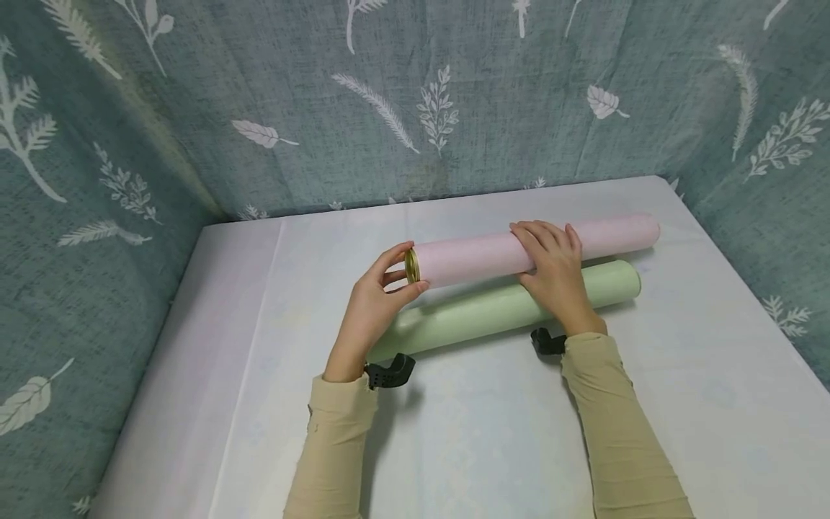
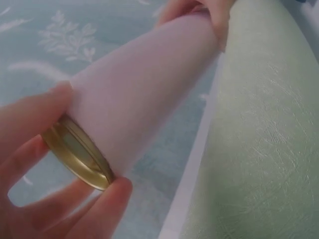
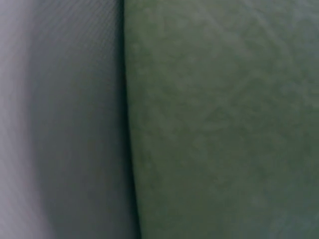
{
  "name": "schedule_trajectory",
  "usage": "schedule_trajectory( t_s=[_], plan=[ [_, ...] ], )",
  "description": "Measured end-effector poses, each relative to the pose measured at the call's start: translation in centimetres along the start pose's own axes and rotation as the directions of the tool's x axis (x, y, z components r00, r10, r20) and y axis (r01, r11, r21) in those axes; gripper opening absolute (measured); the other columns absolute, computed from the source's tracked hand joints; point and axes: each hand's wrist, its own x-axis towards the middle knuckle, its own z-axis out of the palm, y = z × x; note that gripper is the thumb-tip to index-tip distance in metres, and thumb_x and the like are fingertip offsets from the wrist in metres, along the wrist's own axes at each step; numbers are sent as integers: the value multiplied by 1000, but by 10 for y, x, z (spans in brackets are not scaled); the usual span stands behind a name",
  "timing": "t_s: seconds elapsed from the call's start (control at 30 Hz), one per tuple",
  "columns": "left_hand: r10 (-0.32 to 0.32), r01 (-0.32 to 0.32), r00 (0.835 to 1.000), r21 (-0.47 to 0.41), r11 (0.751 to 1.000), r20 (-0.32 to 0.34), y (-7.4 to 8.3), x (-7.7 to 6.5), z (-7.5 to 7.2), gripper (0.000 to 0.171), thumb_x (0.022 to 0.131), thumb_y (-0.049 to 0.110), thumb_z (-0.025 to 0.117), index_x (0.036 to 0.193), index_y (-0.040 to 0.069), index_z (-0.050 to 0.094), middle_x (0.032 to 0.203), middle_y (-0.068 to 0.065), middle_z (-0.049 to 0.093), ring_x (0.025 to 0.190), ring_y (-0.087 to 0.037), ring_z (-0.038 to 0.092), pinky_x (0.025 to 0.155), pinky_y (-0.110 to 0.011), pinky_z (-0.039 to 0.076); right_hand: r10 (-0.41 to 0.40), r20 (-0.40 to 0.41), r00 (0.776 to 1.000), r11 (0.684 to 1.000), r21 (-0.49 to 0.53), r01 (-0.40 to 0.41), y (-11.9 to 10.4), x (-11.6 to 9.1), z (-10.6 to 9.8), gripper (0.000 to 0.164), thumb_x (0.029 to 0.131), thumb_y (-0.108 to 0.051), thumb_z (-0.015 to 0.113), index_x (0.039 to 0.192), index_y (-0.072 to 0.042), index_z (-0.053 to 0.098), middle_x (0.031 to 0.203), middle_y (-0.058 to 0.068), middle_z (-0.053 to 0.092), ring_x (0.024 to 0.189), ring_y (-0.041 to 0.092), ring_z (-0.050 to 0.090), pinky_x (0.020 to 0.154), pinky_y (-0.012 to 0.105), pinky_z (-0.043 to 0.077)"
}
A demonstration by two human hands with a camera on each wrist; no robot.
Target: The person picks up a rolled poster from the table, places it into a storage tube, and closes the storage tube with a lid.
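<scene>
My left hand (image 1: 368,308) holds the near-left end of a long pink paper tube (image 1: 468,259), thumb below and fingers above. That end carries a gold metal rim (image 2: 79,158), which my fingertips pinch at its edge in the left wrist view. Farther along, my right hand (image 1: 552,272) grips the pink tube from above near its middle. A pale green tube (image 1: 483,319) lies on the table in front of the pink one, running roughly parallel and passing under my right wrist. In the right wrist view the green tube (image 3: 224,119) fills the right side.
The white-covered table (image 1: 493,432) spreads around both tubes. Teal fabric with white leaf prints (image 1: 292,86) hangs behind the table and along both sides. Black wrist-worn cameras (image 1: 392,373) sit close to the green tube's near side.
</scene>
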Motion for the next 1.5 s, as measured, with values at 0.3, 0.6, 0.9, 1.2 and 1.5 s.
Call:
schedule_trajectory(
  t_s=[0.3, 0.6, 0.9, 1.2, 1.5],
  plan=[
    [-11, 11, 999, 8, 1000, -49, -16, 6, -11, 60, 76, 36, 69, 127, 42, 39, 128, 7, 44, 108, -11, 51, 81, -35, 47, 51, 43, 998, 999, -19, -50, -3, 0, 0, 75, 63, -22, 81, 130, -22, 46, 133, 3, 41, 129, 23, 24, 101, 55, 6],
    [-51, 50, 996, -13, 999, -77, 2, -3, -19, 45, 79, 26, 69, 114, 14, 43, 126, 3, 45, 112, -15, 48, 84, -38, 43, 71, 75, 995, 997, -26, -69, -4, 2, -3, 73, 67, -32, 78, 131, -21, 44, 137, 3, 38, 128, 22, 26, 103, 52, 7],
    [-58, 62, 997, 75, 995, -59, -25, 1, -29, 29, 76, 40, 68, 90, 17, 59, 132, 16, 39, 113, -12, 47, 88, -40, 40, 98, 93, 991, 995, 0, -98, -7, -4, 1, 73, 68, -32, 77, 131, -20, 45, 138, 3, 37, 130, 20, 23, 104, 49, 8],
    [-18, 23, 997, 72, 997, -74, -35, 0, -42, 33, 72, 47, 69, 89, 19, 63, 130, 21, 40, 112, -9, 48, 93, -39, 36, 85, 51, 995, 996, 32, -86, -6, -4, -1, 69, 67, -28, 78, 128, -17, 48, 133, 6, 42, 126, 24, 31, 103, 48, 14],
    [-5, 9, 999, 75, 997, -53, -38, 1, -51, 32, 72, 43, 71, 88, 18, 63, 131, 22, 38, 110, -9, 49, 93, -38, 35, 78, 50, 996, 996, 47, -81, -4, -2, -3, 67, 68, -28, 78, 127, -14, 49, 130, 5, 45, 123, 23, 34, 101, 44, 21]
  ],
)
